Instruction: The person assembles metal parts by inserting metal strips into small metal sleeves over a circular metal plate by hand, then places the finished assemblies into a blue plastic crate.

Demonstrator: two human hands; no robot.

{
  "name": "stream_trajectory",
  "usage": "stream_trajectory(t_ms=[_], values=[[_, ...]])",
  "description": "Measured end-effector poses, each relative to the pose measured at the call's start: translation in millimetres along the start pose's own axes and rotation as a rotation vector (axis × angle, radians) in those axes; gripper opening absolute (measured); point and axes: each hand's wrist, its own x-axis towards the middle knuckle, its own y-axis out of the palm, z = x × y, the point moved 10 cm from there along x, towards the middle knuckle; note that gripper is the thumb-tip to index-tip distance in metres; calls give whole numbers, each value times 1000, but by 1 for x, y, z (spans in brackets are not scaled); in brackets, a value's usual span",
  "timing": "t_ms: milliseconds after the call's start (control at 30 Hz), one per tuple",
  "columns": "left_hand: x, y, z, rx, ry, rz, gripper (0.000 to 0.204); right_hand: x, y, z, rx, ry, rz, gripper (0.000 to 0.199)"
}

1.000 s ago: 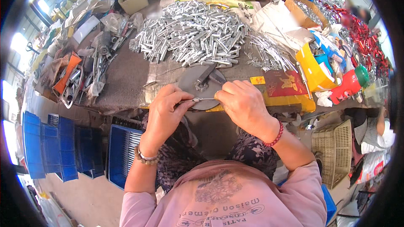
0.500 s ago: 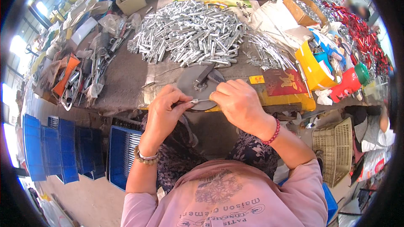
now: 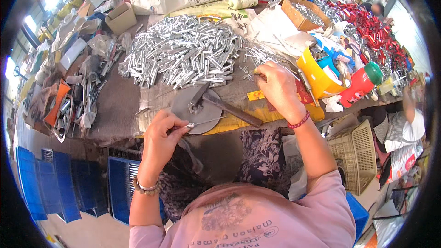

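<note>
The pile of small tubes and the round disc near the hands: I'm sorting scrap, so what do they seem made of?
The tubes look like bare bright metal, perhaps aluminium: silvery, with sharp glints. The disc looks like duller grey metal, possibly steel: matte, flat, no shine. Neither can be settled by look alone.

Silver metal tubes (image 3: 183,50), red bottle (image 3: 359,86) with green cap, seemingly blue crates (image 3: 55,188).

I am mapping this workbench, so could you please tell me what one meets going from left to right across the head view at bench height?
Orange flat piece → left hand pinching a thin metal pin → round grey metal disc → right hand → yellow plastic scoop → red bottle with green cap.
</note>
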Motion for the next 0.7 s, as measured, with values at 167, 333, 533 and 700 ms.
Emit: stream_trajectory(t_ms=[167,333,533,700], values=[[0,-1,-5,12,9,-14,15,6,20,-3,-151,-35,68,11],[-3,-2,4,62,67,-23,13,7,40,1,-202,-129,46,16],[-7,-6,-5,4,40,-7,14,5,31,5,-149,-138,70,16],[-10,-7,-11,19,70,-16,15,3,24,9,-138,-102,45,16]])
